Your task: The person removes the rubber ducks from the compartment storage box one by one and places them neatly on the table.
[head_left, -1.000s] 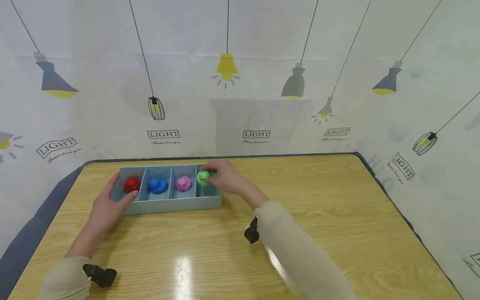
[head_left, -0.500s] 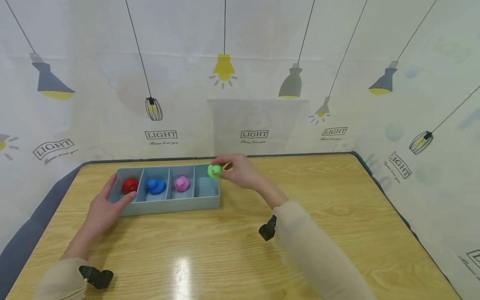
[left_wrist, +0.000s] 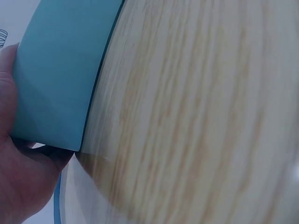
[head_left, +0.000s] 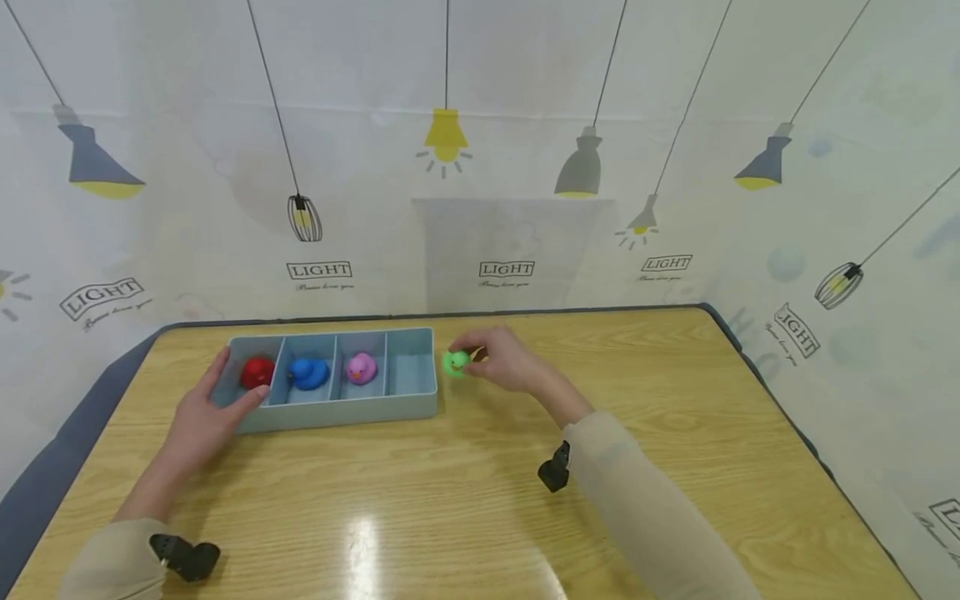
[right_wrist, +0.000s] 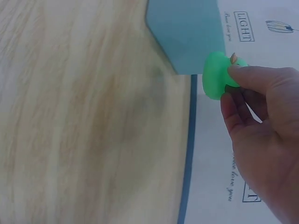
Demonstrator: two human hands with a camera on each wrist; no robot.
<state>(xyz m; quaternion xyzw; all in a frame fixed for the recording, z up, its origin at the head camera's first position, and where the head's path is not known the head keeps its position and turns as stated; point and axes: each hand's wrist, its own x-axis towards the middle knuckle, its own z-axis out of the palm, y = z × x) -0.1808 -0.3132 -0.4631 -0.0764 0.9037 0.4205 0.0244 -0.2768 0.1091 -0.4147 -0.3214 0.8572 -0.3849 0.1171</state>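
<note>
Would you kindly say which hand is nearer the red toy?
Left hand: it holds the tray beside the red toy; the right hand is beyond the tray's opposite end.

In the frame's left half, a tray (head_left: pixel 337 411) sits on the table (head_left: pixel 420 500) before the wall (head_left: pixel 360 225), toys (head_left: pixel 309 374) in its three leftmost compartments (head_left: pixel 367 391). The left hand (head_left: pixel 204 421) is at its left end; just beyond the right end, a duck (head_left: pixel 454 363) is in the right hand (head_left: pixel 510 359).
</note>
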